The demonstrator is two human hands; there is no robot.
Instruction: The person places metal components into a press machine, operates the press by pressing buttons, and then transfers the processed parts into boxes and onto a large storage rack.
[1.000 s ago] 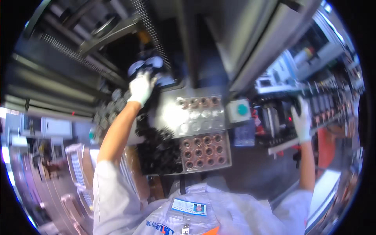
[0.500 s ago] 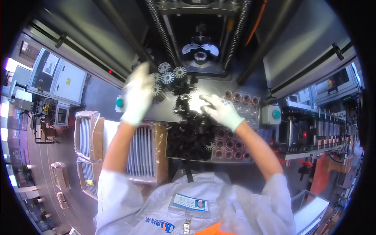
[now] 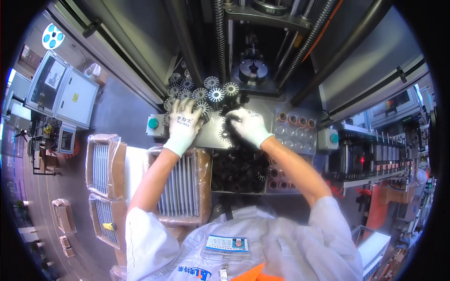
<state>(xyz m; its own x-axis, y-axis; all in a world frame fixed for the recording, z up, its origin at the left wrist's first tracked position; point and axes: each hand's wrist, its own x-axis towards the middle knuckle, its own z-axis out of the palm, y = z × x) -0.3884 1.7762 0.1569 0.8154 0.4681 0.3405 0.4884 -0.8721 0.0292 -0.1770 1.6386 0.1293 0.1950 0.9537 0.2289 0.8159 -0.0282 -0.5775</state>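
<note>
At the lower edge, a badge [image 3: 227, 244] lies on the person's grey shirt [image 3: 281, 248]. Just beyond, to the left, stands a carton [image 3: 205, 182] of upright silver plates; right of it is a pile of black toothed rings [image 3: 236, 168], with copper rings [image 3: 282, 117] in clear trays [image 3: 307, 146] further right. The black rings run on up the metal table [image 3: 211, 136] to the gloved right hand [image 3: 246, 124], whose fingers are bent and close together among them; whether they grip one, I cannot tell. The gloved left hand [image 3: 183, 121] lies over the front of the slotted metal wheels [image 3: 216, 95], fingers slightly apart and thumb out to the side; a firm hold cannot be made out. More wheels stand clustered behind it. A green button [image 3: 153, 123] is left of this hand. Farther back, a press holds a round block [image 3: 253, 71] between coil springs [image 3: 300, 51].
</note>
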